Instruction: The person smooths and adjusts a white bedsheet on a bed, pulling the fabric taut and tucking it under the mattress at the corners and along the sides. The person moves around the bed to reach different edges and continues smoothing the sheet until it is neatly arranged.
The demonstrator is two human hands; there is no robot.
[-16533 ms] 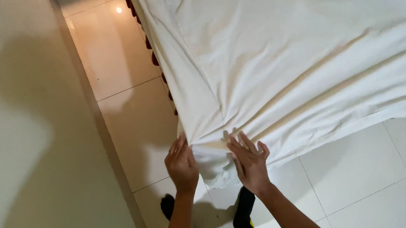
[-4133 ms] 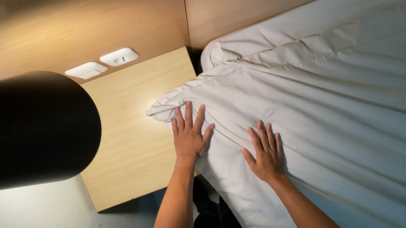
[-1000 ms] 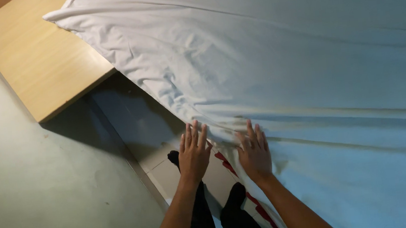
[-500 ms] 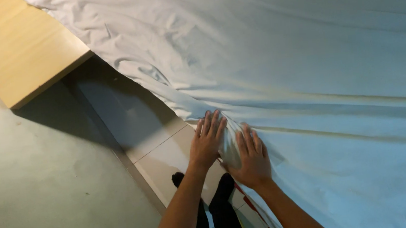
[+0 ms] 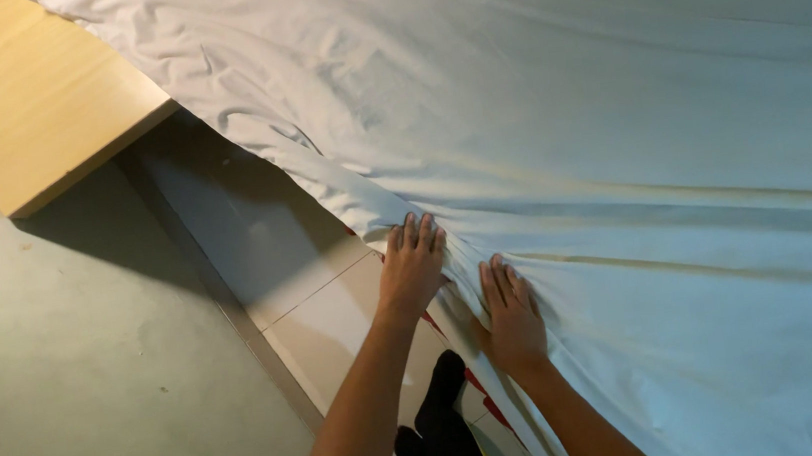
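A white bed sheet covers the bed and fills most of the view. My left hand lies flat with fingers together at the sheet's hanging edge, by the side of the mattress. My right hand presses flat on the sheet just to the right, fingers pointing up the bed. Creases run from both hands across the cloth. A strip of red mattress edge shows below the hands.
A light wooden bedside table stands at the upper left. A plain wall fills the left side. A narrow strip of pale floor tiles lies between wall and bed, with my dark-socked feet on it.
Both hands let go of the bunched sheet edge and now lie flat on it, slightly farther apart. The view has shifted a little along the bed.
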